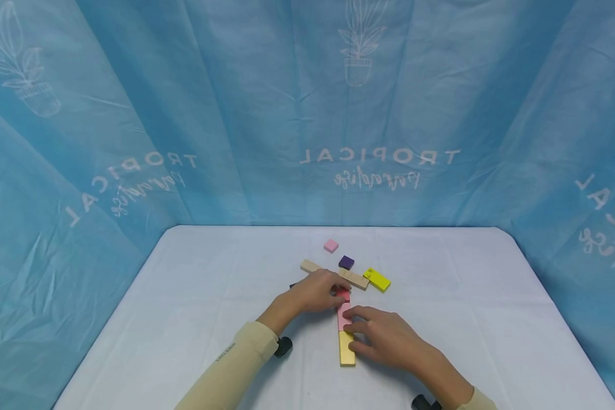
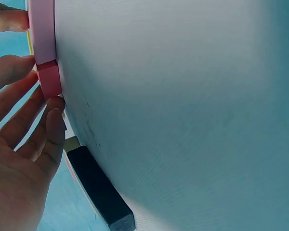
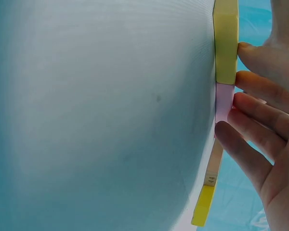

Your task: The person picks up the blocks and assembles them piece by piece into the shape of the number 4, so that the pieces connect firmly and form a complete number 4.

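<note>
The left hand pinches the red block; the right hand, fingers loosely extended, touches the pink block and pale yellow block at its left. Aligning blocks end to end seems underway; next calls for squaring the red one, then releasing gently.

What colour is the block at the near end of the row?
Pale golden yellow; the near-end block shows best in the head view.

Blue curtain hanging behind white table. I'm seeing pale pink square lying nearest far edge, purple block farther in, bright yellow block right of both.
</note>
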`<state>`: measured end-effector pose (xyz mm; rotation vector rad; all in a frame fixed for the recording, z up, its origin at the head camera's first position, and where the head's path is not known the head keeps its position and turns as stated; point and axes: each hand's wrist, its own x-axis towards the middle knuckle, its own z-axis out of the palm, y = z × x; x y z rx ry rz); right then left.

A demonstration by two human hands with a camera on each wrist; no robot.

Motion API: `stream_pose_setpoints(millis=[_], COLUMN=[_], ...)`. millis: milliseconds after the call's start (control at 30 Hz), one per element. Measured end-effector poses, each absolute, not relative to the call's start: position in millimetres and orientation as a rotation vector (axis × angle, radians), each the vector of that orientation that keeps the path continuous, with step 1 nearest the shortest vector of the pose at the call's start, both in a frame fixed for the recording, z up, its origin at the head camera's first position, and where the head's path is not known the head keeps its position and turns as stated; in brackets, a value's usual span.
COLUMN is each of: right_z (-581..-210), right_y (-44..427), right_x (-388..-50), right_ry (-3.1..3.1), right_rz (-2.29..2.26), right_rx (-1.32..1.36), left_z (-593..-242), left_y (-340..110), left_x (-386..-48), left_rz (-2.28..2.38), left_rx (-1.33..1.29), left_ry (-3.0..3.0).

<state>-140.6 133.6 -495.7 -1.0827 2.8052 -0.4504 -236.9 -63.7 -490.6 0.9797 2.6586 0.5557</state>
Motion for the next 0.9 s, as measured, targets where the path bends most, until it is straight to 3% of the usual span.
stream_pose_setpoints(millis=[900], right_z=[-497.6], right_y=[133.7], right_x=[-140.7], right_ry=[2.806], right_rz=[-0.49], right_rx=[-1.099], left_z=[-492.9], left_y=[-66.3], left_x=[-230.1], left_rz=[0.585], left_rx=[0.951], left_ry=[2.678])
